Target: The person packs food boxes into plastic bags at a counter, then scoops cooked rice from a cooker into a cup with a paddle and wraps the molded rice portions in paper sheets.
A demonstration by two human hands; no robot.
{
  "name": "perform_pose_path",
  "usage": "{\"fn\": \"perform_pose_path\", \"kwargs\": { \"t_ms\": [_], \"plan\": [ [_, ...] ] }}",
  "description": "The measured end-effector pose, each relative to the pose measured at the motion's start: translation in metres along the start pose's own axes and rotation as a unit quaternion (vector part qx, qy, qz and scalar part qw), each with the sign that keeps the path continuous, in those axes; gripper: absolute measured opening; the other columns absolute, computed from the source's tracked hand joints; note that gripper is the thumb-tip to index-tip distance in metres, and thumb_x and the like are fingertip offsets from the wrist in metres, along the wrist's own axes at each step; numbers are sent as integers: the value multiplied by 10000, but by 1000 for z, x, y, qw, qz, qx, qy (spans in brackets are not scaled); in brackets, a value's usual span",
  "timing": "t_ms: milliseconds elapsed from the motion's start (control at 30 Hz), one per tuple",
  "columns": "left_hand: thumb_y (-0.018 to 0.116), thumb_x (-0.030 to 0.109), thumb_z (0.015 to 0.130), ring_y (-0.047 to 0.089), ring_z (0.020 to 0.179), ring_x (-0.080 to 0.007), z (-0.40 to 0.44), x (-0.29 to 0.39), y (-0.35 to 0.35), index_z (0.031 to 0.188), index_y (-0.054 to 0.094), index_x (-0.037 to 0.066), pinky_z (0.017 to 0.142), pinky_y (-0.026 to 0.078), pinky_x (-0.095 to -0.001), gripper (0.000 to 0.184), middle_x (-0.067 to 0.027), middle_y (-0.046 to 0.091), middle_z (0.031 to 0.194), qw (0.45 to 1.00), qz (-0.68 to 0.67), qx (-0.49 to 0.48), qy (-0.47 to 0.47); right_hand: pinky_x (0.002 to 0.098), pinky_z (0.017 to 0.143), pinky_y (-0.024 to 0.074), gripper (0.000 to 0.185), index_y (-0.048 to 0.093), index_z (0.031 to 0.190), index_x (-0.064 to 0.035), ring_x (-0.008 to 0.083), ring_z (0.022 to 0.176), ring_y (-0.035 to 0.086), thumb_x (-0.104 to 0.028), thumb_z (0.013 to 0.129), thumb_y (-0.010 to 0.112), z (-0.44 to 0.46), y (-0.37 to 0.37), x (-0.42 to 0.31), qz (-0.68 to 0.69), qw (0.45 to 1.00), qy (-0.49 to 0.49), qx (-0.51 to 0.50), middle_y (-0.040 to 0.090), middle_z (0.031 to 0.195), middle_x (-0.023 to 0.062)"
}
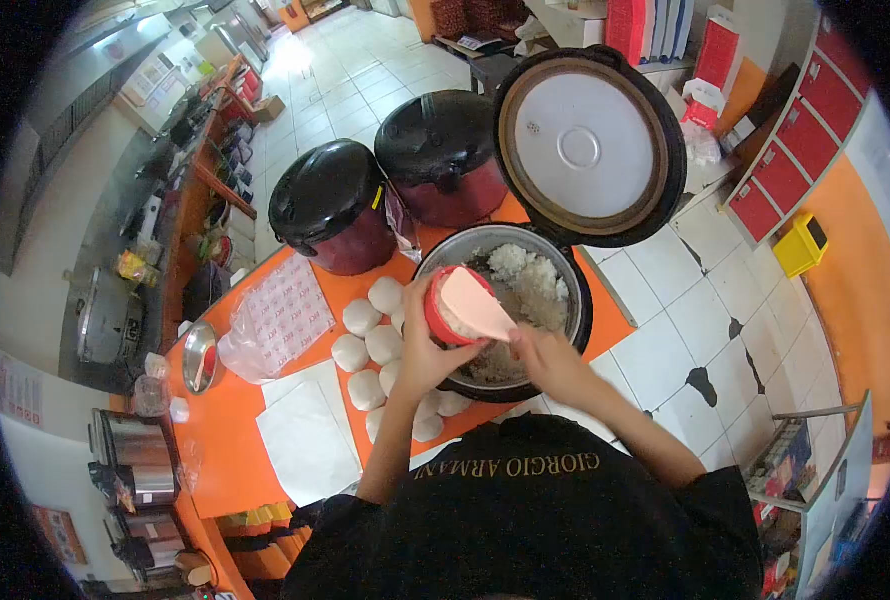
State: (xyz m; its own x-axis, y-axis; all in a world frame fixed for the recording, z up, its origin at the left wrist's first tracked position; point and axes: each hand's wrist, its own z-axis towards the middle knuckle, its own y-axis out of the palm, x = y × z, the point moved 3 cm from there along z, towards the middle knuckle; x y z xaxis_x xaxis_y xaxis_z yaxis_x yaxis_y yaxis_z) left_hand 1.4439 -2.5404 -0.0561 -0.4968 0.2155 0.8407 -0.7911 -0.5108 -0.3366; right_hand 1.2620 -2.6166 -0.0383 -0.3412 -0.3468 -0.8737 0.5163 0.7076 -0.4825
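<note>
My left hand (427, 358) is wrapped round a red cup (433, 318) with white rice in it, held over the near left side of an open rice cooker (581, 330). My right hand (548, 365) grips the handle of a pale pink rice paddle (473, 303), whose blade lies across the cup's mouth. Inside the cooker, cooked rice (530, 270) is heaped at the far side, and the pot's bottom shows in places. The cooker's lid (583, 112) stands raised behind it. Left of my left hand sit several white rounded wrapped portions (363, 317), bunched together.
Two closed dark rice cookers (331, 205) stand at the back of the orange table (227, 440). Printed wrapping sheets (287, 305), plain white paper (310, 440) and a metal bowl (200, 357) lie on the left. A yellow bin (801, 245) is on the right.
</note>
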Motion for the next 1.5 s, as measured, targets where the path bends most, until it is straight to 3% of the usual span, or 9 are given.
{"fn": "perform_pose_path", "kwargs": {
  "t_ms": [467,600,667,767,1000,1200,1333,1367,1500],
  "plan": [
    [871,146,543,395,1233,-308,-17,17,-22,1369,269,92,1025,352,-430,1024,-148,366,1317,990,5,57,131,419,702,515,352,630,847,61,373,854,625,-270,915,531,-2,-14,-28,-367,912,-78,163,612,907,274],
    [904,183,503,386,1264,-276,-41,20,-50,1435,113,113,1060,337,-413,1224,-151,330,1377,987,-158,20,12,421,803,516,504,528,1169,32,347,978,607,-416,950,461,-1,36,-43,198,978,4,71,583,1108,217],
    [943,417,375,214,1390,-299,-48,35,-62,1479,-75,143,1102,261,-417,1527,-165,107,1527,915,-394,-45,-67,460,888,499,685,332,1398,-92,316,1061,592,-603,942,302,1,81,-44,574,804,105,-115,527,1271,166],
    [911,537,349,141,1419,-307,-81,18,-122,1465,-170,195,1120,206,-428,1591,-178,114,1538,911,-394,87,-87,468,927,474,707,336,1412,-141,325,1119,564,-646,922,271,-5,127,-65,618,711,221,-251,477,1351,151],
    [733,261,767,321,1289,-391,-336,-134,-316,1278,491,111,1073,262,-525,586,-172,374,1391,891,282,154,-321,478,908,460,677,377,1381,-132,285,1170,532,-623,916,330,4,294,-37,593,663,303,-341,465,1368,106],
    [731,364,736,295,1302,-398,-405,-146,-332,1267,526,152,1084,248,-510,607,-145,391,1384,845,424,132,-296,456,928,449,535,413,1337,-91,257,1165,521,-461,951,432,45,446,-58,563,728,225,-321,494,1312,129],
    [703,467,737,244,1333,-394,-403,-161,-322,1289,520,181,1102,195,-524,648,-111,379,1398,835,447,149,-283,445,958,408,537,479,1267,-109,318,1148,472,-345,820,661,66,485,-107,142,976,-84,-143,486,1269,171],
    [703,467,737,244,1333,-394,-404,-162,-321,1289,520,181,1102,195,-524,648,-111,379,1398,834,446,152,-286,452,959,399,564,501,1243,-119,342,1137,455,-312,761,723,64,490,-124,-81,962,-257,-44,480,1252,187],
    [670,509,752,204,1350,-383,-404,-159,-321,1300,510,187,1110,144,-543,655,-102,362,1400,840,424,159,-300,466,908,426,638,523,1241,-180,374,1116,451,-312,665,764,57,533,-104,-282,908,-306,-37,482,1220,196]
  ]
}}
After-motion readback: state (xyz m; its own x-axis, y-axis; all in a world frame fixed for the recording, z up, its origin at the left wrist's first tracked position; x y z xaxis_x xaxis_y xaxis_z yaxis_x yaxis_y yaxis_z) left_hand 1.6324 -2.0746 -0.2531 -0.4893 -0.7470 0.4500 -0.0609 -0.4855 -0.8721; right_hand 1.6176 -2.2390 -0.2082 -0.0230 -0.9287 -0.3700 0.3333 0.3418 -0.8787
